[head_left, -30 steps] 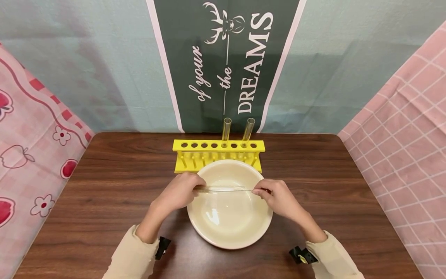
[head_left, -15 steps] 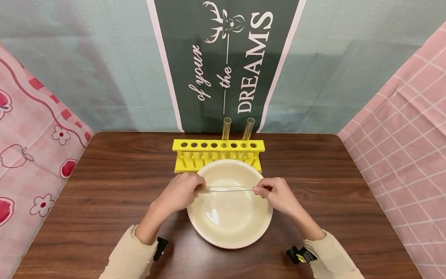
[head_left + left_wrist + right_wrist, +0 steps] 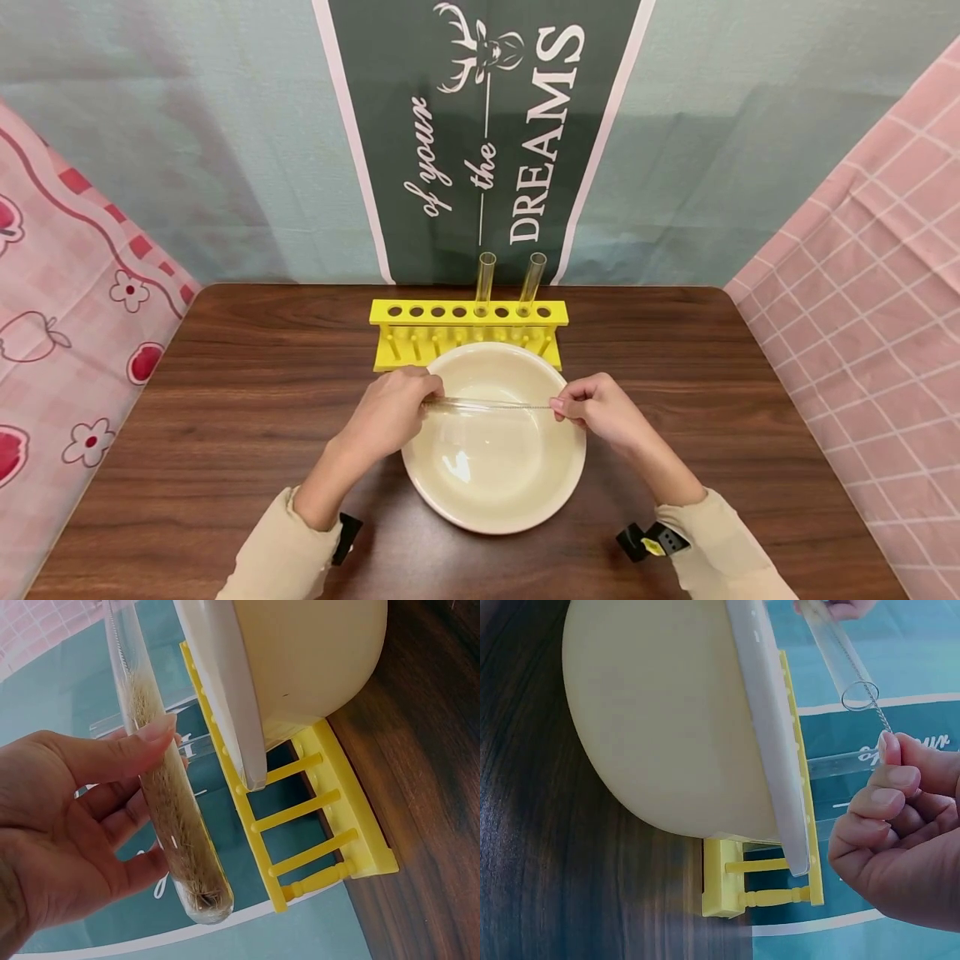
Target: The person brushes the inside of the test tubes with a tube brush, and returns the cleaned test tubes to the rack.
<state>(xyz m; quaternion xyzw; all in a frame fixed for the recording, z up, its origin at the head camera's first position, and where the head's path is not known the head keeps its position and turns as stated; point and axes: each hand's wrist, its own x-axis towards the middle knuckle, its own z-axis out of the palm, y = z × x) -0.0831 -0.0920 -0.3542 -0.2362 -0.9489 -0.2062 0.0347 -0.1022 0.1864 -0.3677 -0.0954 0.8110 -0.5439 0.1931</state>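
At the centre of the head view, over the cream bowl (image 3: 491, 492), the left hand (image 3: 393, 408) grips the test tube (image 3: 840, 656) and the right hand (image 3: 603, 408) pinches the wire handle (image 3: 883, 716) of the brush (image 3: 176, 817). Running the wire straight along the tube's axis should avoid snagging. The wood-grain bench (image 3: 285, 350) spans the lower frame, pink-gridded cloth (image 3: 885, 242) at right.
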